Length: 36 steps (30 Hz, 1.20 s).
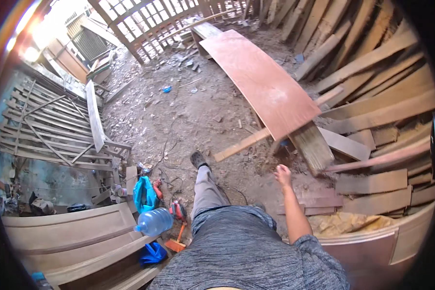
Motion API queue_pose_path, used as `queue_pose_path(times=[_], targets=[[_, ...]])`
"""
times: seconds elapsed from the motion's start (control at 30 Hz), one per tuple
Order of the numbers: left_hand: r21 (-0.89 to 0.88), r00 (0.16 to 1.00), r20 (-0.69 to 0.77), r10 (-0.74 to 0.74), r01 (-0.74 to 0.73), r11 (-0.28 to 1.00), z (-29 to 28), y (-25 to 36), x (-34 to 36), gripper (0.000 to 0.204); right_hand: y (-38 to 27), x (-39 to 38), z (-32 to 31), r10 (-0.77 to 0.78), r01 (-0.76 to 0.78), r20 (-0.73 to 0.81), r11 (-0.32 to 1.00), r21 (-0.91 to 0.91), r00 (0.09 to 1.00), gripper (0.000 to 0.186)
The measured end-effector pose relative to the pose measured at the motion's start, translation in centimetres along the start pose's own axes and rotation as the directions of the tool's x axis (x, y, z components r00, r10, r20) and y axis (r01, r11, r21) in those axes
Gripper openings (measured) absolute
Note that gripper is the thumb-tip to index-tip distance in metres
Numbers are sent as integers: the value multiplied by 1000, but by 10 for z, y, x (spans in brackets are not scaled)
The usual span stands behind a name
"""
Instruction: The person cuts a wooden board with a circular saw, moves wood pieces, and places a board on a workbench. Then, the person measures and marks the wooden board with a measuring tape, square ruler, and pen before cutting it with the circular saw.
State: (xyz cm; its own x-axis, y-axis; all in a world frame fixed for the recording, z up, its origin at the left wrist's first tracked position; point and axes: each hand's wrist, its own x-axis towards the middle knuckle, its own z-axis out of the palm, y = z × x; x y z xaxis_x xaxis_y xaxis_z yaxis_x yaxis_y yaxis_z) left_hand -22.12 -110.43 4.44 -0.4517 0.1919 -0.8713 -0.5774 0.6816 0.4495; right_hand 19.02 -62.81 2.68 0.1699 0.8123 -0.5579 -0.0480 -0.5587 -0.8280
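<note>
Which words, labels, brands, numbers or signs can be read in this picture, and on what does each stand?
No text can be read.
Reddish board: no lettering visible.
Clear blue water bottle: no legible label.
Red tool near the bottle: too small to tell whether it bears markings.

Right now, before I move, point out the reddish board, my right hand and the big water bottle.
Reddish board [262,83]: head view, middle of its broad upper face.
Right hand [283,175]: head view, middle of the hand.
Water bottle [156,221]: head view, side of its bluish body.
</note>
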Motion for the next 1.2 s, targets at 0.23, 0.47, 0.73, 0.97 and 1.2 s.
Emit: queue_pose_path(times=[0.23,0.47,0.73,0.97,1.2], targets=[[55,997,20,70,-71,996,32,265,188,61,-43,52,26,-409,269,-736,912,-310,540,40],[269,853,132,506,-522,810,44,604,354,44,-178,25,194,-417,97,-839,907,-410,350,42],[96,972,-25,234,-230,968,100,845,440,34,-250,9,318,-619,-36,-695,737,-675,367,42],[306,956,229,185,-251,918,200,882,477,37,-320,152,310,-410,77,-803,904,-421,433,51],[380,874,415,250,-417,826,353,948,452,51,-483,345,418,-501,268,-413,822,-503,760,53]])
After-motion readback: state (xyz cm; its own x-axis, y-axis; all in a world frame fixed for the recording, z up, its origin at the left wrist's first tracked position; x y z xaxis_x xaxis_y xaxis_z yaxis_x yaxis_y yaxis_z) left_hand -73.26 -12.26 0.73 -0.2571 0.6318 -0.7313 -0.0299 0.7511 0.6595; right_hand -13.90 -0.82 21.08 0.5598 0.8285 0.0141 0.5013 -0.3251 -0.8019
